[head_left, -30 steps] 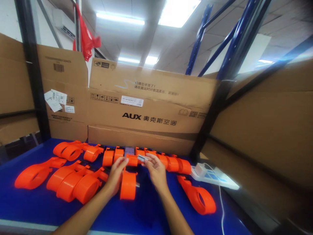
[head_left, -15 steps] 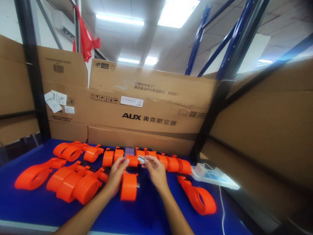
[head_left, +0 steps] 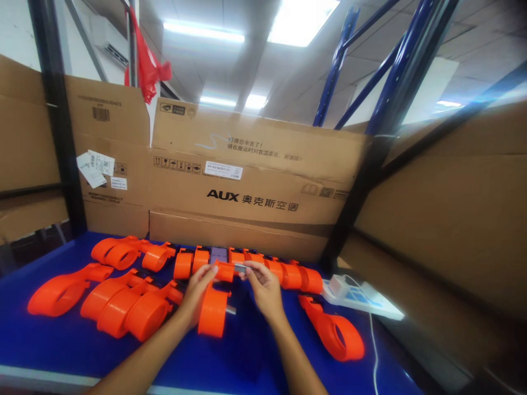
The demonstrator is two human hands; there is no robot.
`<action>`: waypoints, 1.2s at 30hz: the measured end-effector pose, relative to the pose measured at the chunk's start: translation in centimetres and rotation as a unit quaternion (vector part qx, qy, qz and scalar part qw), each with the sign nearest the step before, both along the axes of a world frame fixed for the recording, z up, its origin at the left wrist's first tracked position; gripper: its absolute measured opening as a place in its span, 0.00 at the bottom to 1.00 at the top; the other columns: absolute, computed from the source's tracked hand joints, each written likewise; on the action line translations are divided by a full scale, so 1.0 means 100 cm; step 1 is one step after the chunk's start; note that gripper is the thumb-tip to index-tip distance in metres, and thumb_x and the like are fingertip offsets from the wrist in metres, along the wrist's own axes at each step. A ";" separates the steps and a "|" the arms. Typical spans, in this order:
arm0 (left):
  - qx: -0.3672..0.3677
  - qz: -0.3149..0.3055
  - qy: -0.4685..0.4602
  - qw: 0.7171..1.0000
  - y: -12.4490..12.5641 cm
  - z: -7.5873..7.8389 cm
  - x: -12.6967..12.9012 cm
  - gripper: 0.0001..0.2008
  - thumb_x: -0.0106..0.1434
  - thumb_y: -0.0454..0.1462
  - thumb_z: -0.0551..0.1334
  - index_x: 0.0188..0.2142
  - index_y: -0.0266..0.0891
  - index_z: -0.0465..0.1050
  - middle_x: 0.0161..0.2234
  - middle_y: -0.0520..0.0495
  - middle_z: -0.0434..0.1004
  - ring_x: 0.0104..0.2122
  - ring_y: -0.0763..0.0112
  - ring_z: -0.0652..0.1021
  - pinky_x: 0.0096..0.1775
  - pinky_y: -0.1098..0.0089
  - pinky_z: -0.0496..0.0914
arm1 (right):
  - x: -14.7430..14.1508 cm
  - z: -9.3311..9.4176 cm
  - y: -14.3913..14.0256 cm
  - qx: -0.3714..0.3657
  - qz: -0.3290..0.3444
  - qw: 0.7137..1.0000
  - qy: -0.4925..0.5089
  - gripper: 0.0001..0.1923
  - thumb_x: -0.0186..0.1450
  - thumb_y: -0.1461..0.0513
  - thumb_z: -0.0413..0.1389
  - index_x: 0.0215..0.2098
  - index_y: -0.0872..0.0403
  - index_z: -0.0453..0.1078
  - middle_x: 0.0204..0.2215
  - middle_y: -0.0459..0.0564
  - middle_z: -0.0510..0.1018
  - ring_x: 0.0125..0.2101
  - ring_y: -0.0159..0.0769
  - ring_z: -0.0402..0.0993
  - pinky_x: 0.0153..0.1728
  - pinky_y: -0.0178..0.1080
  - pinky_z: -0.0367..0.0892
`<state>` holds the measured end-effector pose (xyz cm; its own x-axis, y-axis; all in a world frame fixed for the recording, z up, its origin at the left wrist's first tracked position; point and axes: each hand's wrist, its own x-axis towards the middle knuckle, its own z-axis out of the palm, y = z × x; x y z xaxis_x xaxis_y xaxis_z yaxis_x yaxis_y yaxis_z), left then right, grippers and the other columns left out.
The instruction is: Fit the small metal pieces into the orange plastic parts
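Bright orange strap (head_left: 224,271), flat and ribbon-like, is held out in front of the wearer above a blue worktop (head_left: 263,367). The left hand (head_left: 198,291) has its thumb and fingers pinched together on the strap's left end. The fingers of the right hand (head_left: 265,288) are closed on a small silver metal piece (head_left: 241,268), which points at the strap's other end; whether the two touch cannot be told. Just below, between the hands, is an orange coil (head_left: 212,312) with a silver tab (head_left: 231,310) sticking out at its right. Whether it joins the held strap is unclear.

More orange coils lie around: a cluster (head_left: 140,312) to the left, a row behind the hands, and a single loop (head_left: 343,334) at right. A phone (head_left: 219,255) stands within the back row. Beyond the row's right end lies a white power strip (head_left: 387,310) with a plugged-in adapter (head_left: 341,285). Behind everything rises a cardboard panel (head_left: 255,225) printed "AUX".
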<state>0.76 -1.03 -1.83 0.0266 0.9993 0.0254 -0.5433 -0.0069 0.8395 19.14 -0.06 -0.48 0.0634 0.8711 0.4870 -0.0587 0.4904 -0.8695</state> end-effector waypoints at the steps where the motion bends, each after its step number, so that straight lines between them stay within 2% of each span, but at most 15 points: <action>1: 0.000 -0.002 -0.002 1.000 0.000 0.000 0.000 0.27 0.44 0.54 0.75 0.38 0.38 0.78 0.32 0.44 0.83 0.37 0.56 0.82 0.39 0.64 0.73 | 0.000 0.000 0.000 0.001 -0.002 1.000 -0.001 0.17 0.60 0.51 0.65 0.42 0.52 0.77 0.29 0.50 0.83 0.30 0.41 0.79 0.40 0.45 0.74; 10: 0.012 -0.026 -0.028 0.999 0.001 -0.001 0.000 0.23 0.49 0.51 0.74 0.37 0.38 0.77 0.34 0.43 0.83 0.38 0.57 0.82 0.41 0.64 0.73 | -0.001 -0.003 0.002 -0.014 -0.001 1.000 0.002 0.19 0.59 0.49 0.65 0.41 0.53 0.76 0.25 0.49 0.81 0.25 0.39 0.77 0.32 0.43 0.74; 14: 0.013 -0.044 -0.030 0.998 -0.001 0.001 0.001 0.24 0.48 0.52 0.73 0.38 0.39 0.77 0.31 0.45 0.82 0.36 0.56 0.82 0.39 0.62 0.73 | 0.000 -0.004 0.004 -0.020 0.009 1.000 0.010 0.20 0.58 0.49 0.65 0.41 0.53 0.76 0.25 0.49 0.81 0.24 0.38 0.77 0.30 0.41 0.74; 21: 0.034 -0.007 0.023 0.999 0.000 -0.006 0.002 0.22 0.49 0.51 0.73 0.38 0.40 0.77 0.31 0.48 0.80 0.33 0.60 0.80 0.38 0.66 0.71 | -0.002 -0.003 0.000 0.006 -0.017 1.000 -0.019 0.16 0.60 0.49 0.64 0.40 0.51 0.77 0.28 0.49 0.81 0.28 0.40 0.78 0.36 0.43 0.74; 28: 0.044 -0.031 0.027 0.998 -0.003 -0.007 0.003 0.21 0.52 0.51 0.72 0.39 0.41 0.76 0.31 0.48 0.79 0.30 0.63 0.79 0.34 0.68 0.69 | -0.006 -0.002 -0.002 -0.010 0.011 1.000 -0.006 0.18 0.60 0.50 0.65 0.43 0.52 0.75 0.28 0.49 0.81 0.29 0.39 0.79 0.37 0.43 0.75; 33: 0.022 -0.005 0.028 0.999 -0.001 -0.008 0.003 0.26 0.49 0.52 0.73 0.42 0.41 0.76 0.28 0.49 0.79 0.25 0.66 0.77 0.30 0.69 0.67 | -0.005 -0.002 0.001 -0.011 -0.020 0.999 0.024 0.22 0.56 0.51 0.67 0.45 0.51 0.74 0.39 0.52 0.82 0.35 0.42 0.79 0.31 0.41 0.76; 36: 0.016 0.008 0.024 1.000 0.001 -0.009 0.002 0.26 0.50 0.53 0.72 0.43 0.42 0.76 0.28 0.50 0.79 0.25 0.66 0.77 0.31 0.69 0.67 | 0.000 -0.003 0.005 -0.018 -0.046 0.998 0.026 0.21 0.56 0.50 0.67 0.42 0.53 0.76 0.33 0.50 0.81 0.28 0.39 0.76 0.25 0.38 0.73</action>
<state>0.97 -0.92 -2.78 0.0133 0.9984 0.0555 -0.5014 -0.0414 0.8642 19.17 0.43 -0.73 0.1692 0.8773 0.4491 -0.0607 0.4641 -0.8837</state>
